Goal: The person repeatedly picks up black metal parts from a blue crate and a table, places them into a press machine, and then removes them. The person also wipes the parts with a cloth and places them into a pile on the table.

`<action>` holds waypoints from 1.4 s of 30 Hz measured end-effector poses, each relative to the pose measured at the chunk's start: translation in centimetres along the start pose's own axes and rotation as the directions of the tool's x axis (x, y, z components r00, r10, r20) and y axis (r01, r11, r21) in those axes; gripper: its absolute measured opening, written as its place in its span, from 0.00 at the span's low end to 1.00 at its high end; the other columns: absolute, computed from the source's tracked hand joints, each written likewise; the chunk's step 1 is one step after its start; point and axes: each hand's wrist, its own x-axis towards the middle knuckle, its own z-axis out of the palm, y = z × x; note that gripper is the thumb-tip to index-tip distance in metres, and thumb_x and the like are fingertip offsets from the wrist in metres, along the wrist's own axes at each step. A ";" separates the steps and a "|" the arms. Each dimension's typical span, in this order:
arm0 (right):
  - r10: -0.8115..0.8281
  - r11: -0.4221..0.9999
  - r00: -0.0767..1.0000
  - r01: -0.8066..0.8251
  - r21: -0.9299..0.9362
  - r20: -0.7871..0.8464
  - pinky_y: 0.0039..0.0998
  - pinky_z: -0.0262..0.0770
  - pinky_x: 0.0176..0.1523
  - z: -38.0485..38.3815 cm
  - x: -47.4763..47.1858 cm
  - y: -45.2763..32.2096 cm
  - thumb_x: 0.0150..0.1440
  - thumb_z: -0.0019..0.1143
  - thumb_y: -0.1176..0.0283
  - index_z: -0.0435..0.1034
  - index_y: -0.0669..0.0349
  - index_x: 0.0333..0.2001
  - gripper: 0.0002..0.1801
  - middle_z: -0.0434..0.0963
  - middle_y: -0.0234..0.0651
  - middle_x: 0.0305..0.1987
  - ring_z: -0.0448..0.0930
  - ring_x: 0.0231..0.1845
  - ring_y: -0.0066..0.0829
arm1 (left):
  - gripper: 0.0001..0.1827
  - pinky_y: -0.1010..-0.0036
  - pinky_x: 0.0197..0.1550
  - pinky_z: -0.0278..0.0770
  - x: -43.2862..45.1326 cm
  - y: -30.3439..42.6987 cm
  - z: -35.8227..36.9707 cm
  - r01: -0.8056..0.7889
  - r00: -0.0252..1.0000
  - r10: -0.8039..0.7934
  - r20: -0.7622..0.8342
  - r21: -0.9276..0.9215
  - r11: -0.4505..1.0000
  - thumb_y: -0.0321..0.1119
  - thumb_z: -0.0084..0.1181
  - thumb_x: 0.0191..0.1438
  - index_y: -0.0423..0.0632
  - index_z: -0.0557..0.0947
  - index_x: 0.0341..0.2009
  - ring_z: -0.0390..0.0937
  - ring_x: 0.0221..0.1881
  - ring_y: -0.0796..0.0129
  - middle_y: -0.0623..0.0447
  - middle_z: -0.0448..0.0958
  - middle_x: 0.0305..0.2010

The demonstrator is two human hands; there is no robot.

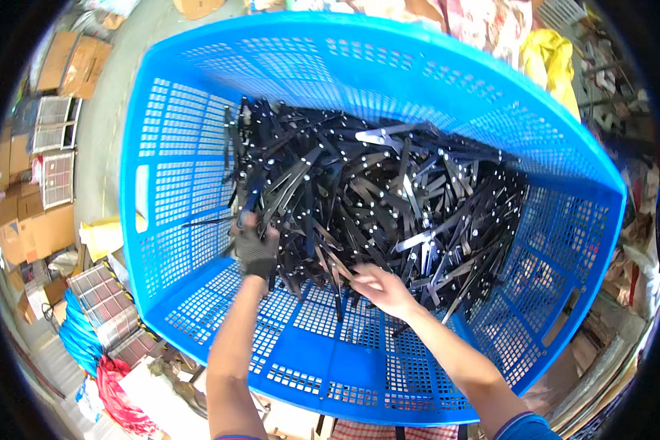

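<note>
A large blue perforated plastic basket [330, 357] lies before me, holding a heap of thin flat dark strips [363, 192] with shiny round spots. My left hand [254, 247], in a dark fingerless glove, is over the heap's left edge with its fingers spread; it is blurred, and whether it grips a strip is unclear. Bare, my right hand [378, 286] is at the heap's near edge, its fingertips by a brownish strip [335, 264]; whether they close on it cannot be told. A few pale, shinier strips [418, 237] lie on top of the pile.
The basket's high walls surround both hands. Cardboard boxes [49, 234] and wire-fronted crates [102, 300] stand at the left, near blue fabric [80, 335] and red fabric [121, 390]. A yellow bag or cloth [550, 66] lies beyond the far right wall.
</note>
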 end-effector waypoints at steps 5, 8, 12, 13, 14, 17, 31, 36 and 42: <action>0.273 0.850 0.939 -0.337 -0.406 -0.207 0.30 0.75 0.50 -3.8 -12.4 4.4 0.56 0.60 0.63 0.71 0.64 0.50 0.21 0.81 0.42 0.44 0.81 0.44 0.33 | 0.45 0.48 0.63 0.59 -6.6 5.1 -2.8 0.211 0.805 -0.337 0.488 0.295 0.932 0.53 0.61 0.45 0.58 0.60 0.66 0.58 0.65 0.45 0.44 0.56 0.68; 0.227 0.895 0.910 -0.335 -0.294 -0.347 0.29 0.78 0.45 -4.1 -18.5 5.9 0.55 0.61 0.66 0.74 0.63 0.44 0.16 0.82 0.40 0.38 0.83 0.37 0.32 | 0.48 0.47 0.61 0.59 -6.7 2.6 -0.1 -0.116 0.993 0.115 0.013 0.096 0.989 0.48 0.65 0.40 0.59 0.60 0.67 0.60 0.63 0.46 0.45 0.59 0.64; 0.305 0.865 0.871 -0.423 -0.271 -0.386 0.27 0.77 0.40 -3.3 -23.2 8.6 0.55 0.59 0.68 0.75 0.63 0.43 0.13 0.82 0.38 0.33 0.82 0.33 0.27 | 0.52 0.46 0.64 0.56 2.4 4.0 -0.4 0.121 0.982 -0.117 -0.147 0.022 0.992 0.54 0.68 0.38 0.61 0.59 0.68 0.55 0.67 0.45 0.44 0.53 0.68; 0.358 0.858 0.856 -0.459 -0.229 -0.373 0.27 0.77 0.40 -3.1 -23.4 8.8 0.56 0.58 0.69 0.74 0.64 0.42 0.13 0.82 0.38 0.34 0.82 0.33 0.27 | 0.54 0.46 0.65 0.55 4.3 4.2 -0.9 0.305 0.952 -0.305 -0.010 0.083 0.949 0.57 0.69 0.38 0.61 0.58 0.68 0.53 0.69 0.45 0.43 0.50 0.71; 0.329 0.893 0.857 -0.419 -0.165 -0.396 0.26 0.77 0.40 -2.6 -23.0 11.3 0.56 0.58 0.70 0.74 0.65 0.41 0.11 0.81 0.38 0.33 0.81 0.33 0.26 | 0.57 0.46 0.66 0.54 5.4 2.7 0.4 0.359 0.927 -0.349 0.136 -0.053 0.932 0.62 0.70 0.36 0.63 0.57 0.69 0.49 0.71 0.45 0.39 0.41 0.73; 0.345 0.902 0.819 -0.425 -0.081 -0.458 0.25 0.76 0.39 -0.4 -25.9 16.6 0.56 0.57 0.72 0.74 0.66 0.38 0.09 0.80 0.37 0.31 0.80 0.34 0.23 | 0.49 0.45 0.67 0.49 1.1 3.4 6.6 -0.025 0.978 0.038 -0.203 0.070 0.997 0.59 0.62 0.42 0.59 0.59 0.68 0.43 0.71 0.36 0.43 0.46 0.72; 0.335 0.856 0.839 -0.461 -0.233 -0.428 0.26 0.76 0.39 2.7 -26.2 16.1 0.57 0.55 0.74 0.75 0.65 0.38 0.07 0.81 0.36 0.32 0.80 0.33 0.23 | 0.34 0.45 0.61 0.58 1.9 3.7 3.0 -0.357 0.934 0.355 0.034 0.049 0.933 0.52 0.58 0.46 0.61 0.69 0.59 0.54 0.69 0.52 0.55 0.61 0.67; 0.440 0.870 0.764 -0.493 0.012 -0.472 0.23 0.74 0.43 1.9 -26.8 16.9 0.61 0.51 0.74 0.73 0.64 0.39 0.06 0.78 0.29 0.33 0.76 0.35 0.18 | 0.42 0.39 0.63 0.52 1.2 -1.7 4.6 -0.290 0.957 0.278 0.085 0.337 0.896 0.63 0.55 0.47 0.66 0.61 0.65 0.46 0.73 0.53 0.59 0.53 0.71; 0.172 0.951 0.814 -0.284 -0.120 -0.555 0.28 0.76 0.40 3.6 -31.7 9.0 0.57 0.55 0.71 0.76 0.63 0.36 0.07 0.81 0.35 0.33 0.80 0.34 0.25 | 0.45 0.51 0.70 0.41 -10.5 -2.9 -0.6 -0.082 0.783 -0.176 0.597 0.379 0.922 0.68 0.43 0.51 0.56 0.59 0.68 0.45 0.73 0.52 0.50 0.48 0.74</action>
